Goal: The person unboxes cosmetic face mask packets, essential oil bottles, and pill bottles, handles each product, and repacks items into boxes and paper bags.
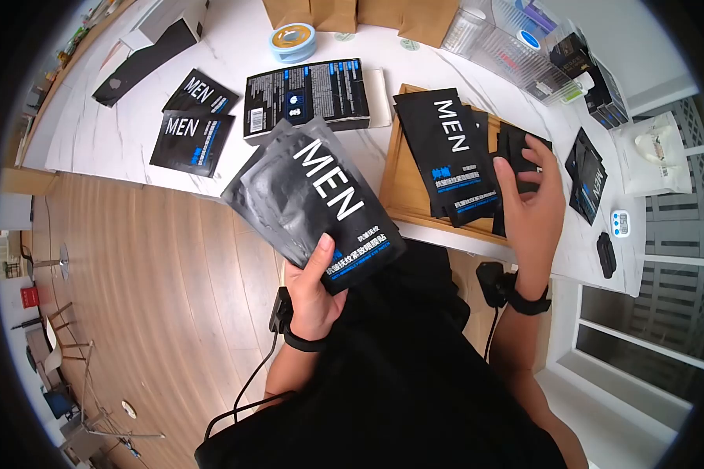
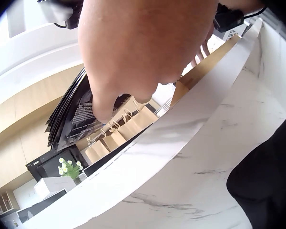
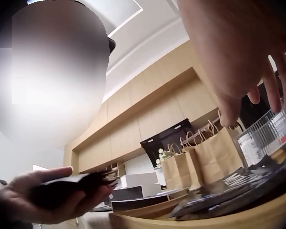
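My left hand (image 1: 314,295) grips a fanned stack of black eye patch packets (image 1: 344,199) marked MEN, the thumb on the front face. In the left wrist view the layered edges of these packets (image 2: 69,112) show beside the hand. My right hand (image 1: 536,205) is over the right end of a wooden tray (image 1: 395,187), its thumb and fingers spread apart and loosely bent near some black packets (image 1: 515,141). More MEN packets (image 1: 446,148) lie overlapping in the tray, left of that hand.
Behind the left hand lies a printed black box (image 1: 305,94). Two packets (image 1: 192,141) are to its left, and more packets (image 1: 585,176) lie right of the tray. A tape roll (image 1: 292,43), paper bags (image 1: 383,17), a clear bin (image 1: 508,51) and a small timer (image 1: 619,224) stand about.
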A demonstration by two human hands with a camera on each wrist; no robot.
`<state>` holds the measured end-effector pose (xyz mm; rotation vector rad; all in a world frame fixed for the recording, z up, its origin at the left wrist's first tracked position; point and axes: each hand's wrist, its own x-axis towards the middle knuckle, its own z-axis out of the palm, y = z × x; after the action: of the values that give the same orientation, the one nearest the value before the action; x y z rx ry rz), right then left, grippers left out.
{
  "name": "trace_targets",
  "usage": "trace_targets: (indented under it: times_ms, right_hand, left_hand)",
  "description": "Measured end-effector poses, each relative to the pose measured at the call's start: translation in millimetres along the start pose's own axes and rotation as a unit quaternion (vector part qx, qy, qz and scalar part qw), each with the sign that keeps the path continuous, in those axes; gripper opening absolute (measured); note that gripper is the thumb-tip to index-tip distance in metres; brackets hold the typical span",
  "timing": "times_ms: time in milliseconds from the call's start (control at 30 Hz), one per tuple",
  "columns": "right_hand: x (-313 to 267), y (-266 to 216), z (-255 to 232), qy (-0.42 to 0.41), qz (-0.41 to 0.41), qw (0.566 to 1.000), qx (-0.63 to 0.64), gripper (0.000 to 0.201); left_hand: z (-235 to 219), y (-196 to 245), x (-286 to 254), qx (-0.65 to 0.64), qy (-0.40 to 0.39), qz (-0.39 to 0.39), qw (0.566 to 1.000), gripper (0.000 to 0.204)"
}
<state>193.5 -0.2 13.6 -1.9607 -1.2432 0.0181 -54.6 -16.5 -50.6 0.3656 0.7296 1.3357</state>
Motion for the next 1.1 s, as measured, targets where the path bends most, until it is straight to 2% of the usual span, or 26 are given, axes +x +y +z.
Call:
trace_targets:
  times_ms: [33,100,133,167,233,267,300,333,367,433,500,533,567,600,633,667,700,767,833,867,900,967,1000,1100]
  right_hand:
    - [-4,-3,1,-0.004,-0.002,1.0,0.0,0.045]
    - [-16,-15,5,-0.004,-0.084,0.994,0.072,0.041]
    - [-23,-28,9,-0.073,-0.076,0.986,0.129,0.04]
    - [-30,-41,14,-0.145,-0.068,0.97,0.186,0.04]
    - [-40,-52,33,-0.276,-0.108,0.925,0.238,0.034]
    - [-42,-53,43,-0.32,-0.061,0.905,0.274,0.03]
    - [-43,-56,52,-0.364,-0.013,0.879,0.307,0.026]
    - [-40,-60,58,-0.361,-0.008,0.865,0.348,0.02]
    - [-36,-70,59,-0.333,-0.006,0.881,0.337,0.017]
    - [-28,-76,77,-0.174,-0.062,0.92,0.346,0.012]
    - [-14,-98,81,-0.049,-0.084,0.923,0.373,0.011]
    - [-10,-106,75,-0.079,-0.114,0.94,0.312,0.016]
    - [-9,-105,79,-0.085,-0.118,0.937,0.316,0.016]
    - [-10,-103,85,-0.13,-0.219,0.922,0.29,0.019]
    - [-10,-103,88,-0.173,-0.318,0.896,0.259,0.023]
    - [-16,-113,77,-0.287,-0.272,0.877,0.273,0.027]
    - [-20,-123,70,-0.366,-0.234,0.862,0.26,0.018]
    - [-36,-136,84,-0.359,-0.263,0.838,0.317,0.011]
    - [-35,-138,99,-0.313,-0.313,0.842,0.31,0.014]
    - [-32,-141,99,-0.344,-0.265,0.848,0.304,0.014]
    - [-29,-144,102,-0.342,-0.264,0.848,0.306,0.014]
    - [-22,-152,109,-0.358,-0.207,0.821,0.393,0.012]
    - [-19,-156,114,-0.343,-0.195,0.819,0.417,0.011]
    - [9,-180,140,-0.197,-0.232,0.844,0.442,0.015]
  left_hand:
    - [-1,0,-1,-0.001,0.004,0.002,1.0,0.052]
    - [-2,0,-2,-0.042,-0.04,-0.011,0.998,0.054]
    - [-7,-1,0,-0.109,-0.061,-0.037,0.991,0.055]
    - [0,3,-2,-0.154,-0.045,-0.067,0.985,0.055]
    - [-6,0,1,-0.092,-0.005,-0.05,0.994,0.053]
    - [-3,7,-1,-0.09,-0.037,-0.049,0.994,0.052]
    - [-1,12,-3,-0.074,-0.034,-0.013,0.997,0.048]
    - [-6,14,-1,-0.09,-0.032,0.004,0.995,0.048]
    - [-11,17,0,-0.107,-0.03,0.02,0.994,0.049]
    - [-17,28,2,-0.099,-0.013,0.051,0.994,0.05]
    - [-23,38,4,-0.086,0.001,0.076,0.993,0.053]
    - [-25,41,5,-0.081,0.007,0.084,0.993,0.055]
    - [-27,43,4,-0.077,0.012,0.09,0.993,0.057]
    - [-28,48,2,-0.106,-0.015,0.082,0.991,0.048]
    - [-27,51,2,-0.109,-0.012,0.087,0.99,0.048]
    - [-26,55,2,-0.084,-0.009,0.1,0.991,0.047]
    - [-26,58,2,-0.059,-0.006,0.114,0.992,0.047]
    - [-32,59,1,-0.046,0.009,0.133,0.99,0.048]
    - [-34,63,0,-0.054,0.002,0.147,0.988,0.048]
    - [-39,62,2,-0.091,0.007,0.138,0.986,0.048]
    - [-46,62,2,-0.127,0.013,0.13,0.983,0.049]
    - [-53,67,0,-0.137,-0.033,0.14,0.98,0.047]
    - [-58,70,0,-0.13,-0.022,0.162,0.978,0.046]
    - [-56,83,2,-0.085,0.025,0.212,0.973,0.054]
